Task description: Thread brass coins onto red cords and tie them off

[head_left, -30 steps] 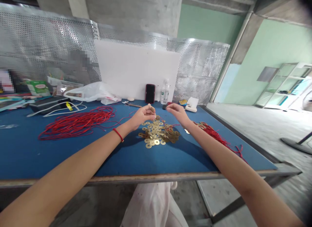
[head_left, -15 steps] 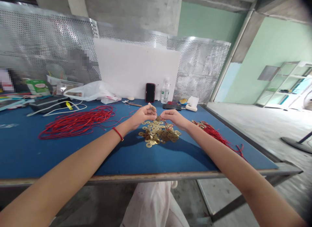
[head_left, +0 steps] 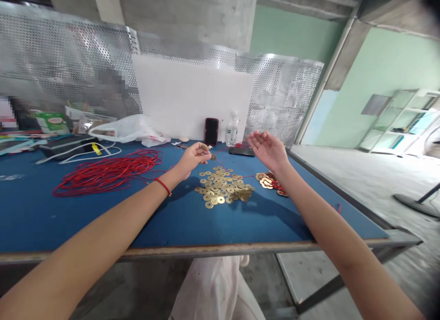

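Observation:
My left hand [head_left: 193,160], a red bracelet at its wrist, is closed in a pinch with a brass coin [head_left: 213,157] at its fingertips. From near that coin a thin red cord [head_left: 225,168] trails toward the right. My right hand [head_left: 270,150] is raised over the table's right side, palm showing and fingers stretched out, holding nothing that I can make out. Between and below both hands lies a loose pile of brass coins [head_left: 220,187] with holes in the middle. Under my right wrist are coins tied with red cord [head_left: 267,181], partly hidden by the forearm.
A heap of red cord [head_left: 110,173] lies on the blue table [head_left: 172,223] at left. Behind it are a white plastic bag [head_left: 134,127] and a white cable. A phone [head_left: 211,131] and clear bottles [head_left: 232,129] stand at the back, with a dark flat device [head_left: 241,151] before them.
My hands were close together over the coin pile and have moved apart. The right hand went up and right and spread its fingers; the left drew slightly left with the coin.

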`<state>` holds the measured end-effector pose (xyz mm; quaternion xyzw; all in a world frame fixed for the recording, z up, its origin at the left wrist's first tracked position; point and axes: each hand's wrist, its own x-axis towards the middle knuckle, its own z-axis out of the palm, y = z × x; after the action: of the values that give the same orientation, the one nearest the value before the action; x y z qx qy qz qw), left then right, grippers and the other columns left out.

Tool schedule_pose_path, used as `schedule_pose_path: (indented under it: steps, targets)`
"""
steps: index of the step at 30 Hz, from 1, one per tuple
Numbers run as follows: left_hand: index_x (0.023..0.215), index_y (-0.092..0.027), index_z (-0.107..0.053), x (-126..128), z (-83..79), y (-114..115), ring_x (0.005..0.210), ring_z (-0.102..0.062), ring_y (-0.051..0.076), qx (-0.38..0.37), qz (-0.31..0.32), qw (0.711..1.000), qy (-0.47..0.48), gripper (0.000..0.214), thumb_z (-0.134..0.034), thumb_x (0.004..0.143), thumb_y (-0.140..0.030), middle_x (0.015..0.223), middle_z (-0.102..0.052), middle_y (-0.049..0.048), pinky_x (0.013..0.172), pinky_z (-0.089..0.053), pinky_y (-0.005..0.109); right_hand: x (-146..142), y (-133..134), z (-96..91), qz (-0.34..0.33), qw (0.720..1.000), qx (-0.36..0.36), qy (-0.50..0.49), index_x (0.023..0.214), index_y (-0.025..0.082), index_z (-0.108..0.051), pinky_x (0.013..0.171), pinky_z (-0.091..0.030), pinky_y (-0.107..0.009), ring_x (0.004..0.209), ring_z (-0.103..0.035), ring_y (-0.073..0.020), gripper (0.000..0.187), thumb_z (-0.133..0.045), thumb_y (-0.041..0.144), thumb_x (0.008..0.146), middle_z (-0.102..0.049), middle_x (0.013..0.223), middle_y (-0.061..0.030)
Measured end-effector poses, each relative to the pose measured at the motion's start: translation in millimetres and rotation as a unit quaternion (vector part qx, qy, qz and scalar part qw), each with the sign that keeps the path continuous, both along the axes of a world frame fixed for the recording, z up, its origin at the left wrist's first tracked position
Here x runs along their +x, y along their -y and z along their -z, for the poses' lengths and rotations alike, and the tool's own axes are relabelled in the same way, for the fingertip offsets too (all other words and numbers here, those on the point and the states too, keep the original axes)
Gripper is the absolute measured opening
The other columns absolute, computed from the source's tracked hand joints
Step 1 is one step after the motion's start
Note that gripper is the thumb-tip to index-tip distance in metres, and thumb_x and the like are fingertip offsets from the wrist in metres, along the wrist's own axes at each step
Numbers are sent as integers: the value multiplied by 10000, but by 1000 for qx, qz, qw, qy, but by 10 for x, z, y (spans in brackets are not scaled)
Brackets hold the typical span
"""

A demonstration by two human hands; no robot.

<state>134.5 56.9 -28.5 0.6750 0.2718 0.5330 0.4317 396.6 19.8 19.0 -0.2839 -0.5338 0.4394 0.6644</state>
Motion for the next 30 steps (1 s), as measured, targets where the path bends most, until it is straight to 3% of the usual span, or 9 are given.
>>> schedule_pose_path:
  steps: [4,8,11,18,22,26,30]
  targets:
    - [858,-169,-535,1,29,-12,736,-591,132,-20,18,1000,3,334,-749,625,-276,796,-583,0,593,-459,229,18,-27,26,29,999,-28,32,753,214,-579,748,-499,-341,826,-601,-169,270,-513,456,851,-579,700,-30]
    - [858,-174,-535,-36,36,-38,716,-597,119,-59,8,998,32,343,-761,616,-263,784,-596,-4,603,-470,223,3,-173,182,-41,996,-65,37,705,201,-559,629,-492,-256,556,-483,-84,263,-627,444,776,-559,663,16]
    - [862,-177,-535,-35,24,-31,721,-612,123,-90,6,994,64,366,-777,597,-250,784,-619,0,608,-475,223,-8,-264,312,-57,994,-79,57,706,183,-591,484,-411,-204,474,-396,-51,255,-691,418,706,-581,669,21]
    - [841,-173,-525,97,-40,137,722,-631,121,-99,27,992,79,357,-783,604,-246,766,-639,-6,646,-487,229,-98,-278,495,-47,984,-64,161,853,181,-664,402,-274,-187,452,-395,-39,334,-744,360,583,-688,782,-13]
    - [828,-164,-519,174,-110,207,696,-654,140,-75,6,994,77,367,-786,607,-282,766,-641,-4,631,-495,242,-217,-305,486,20,989,-65,132,914,186,-658,408,-284,-192,465,-430,-58,387,-733,361,578,-706,795,-26]
    - [816,-148,-540,269,-169,203,694,-663,141,-90,-37,984,150,338,-780,611,-271,753,-647,16,604,-492,224,-475,-273,386,72,992,-64,80,863,193,-664,434,-310,-207,510,-463,-77,330,-712,367,587,-707,840,-33]
    - [852,-143,-568,297,-172,182,699,-669,139,-103,-63,969,215,320,-772,622,-232,784,-663,29,621,-512,234,-700,-199,358,100,988,-13,119,766,198,-654,531,-397,-247,588,-534,-131,206,-655,343,620,-675,710,-14]
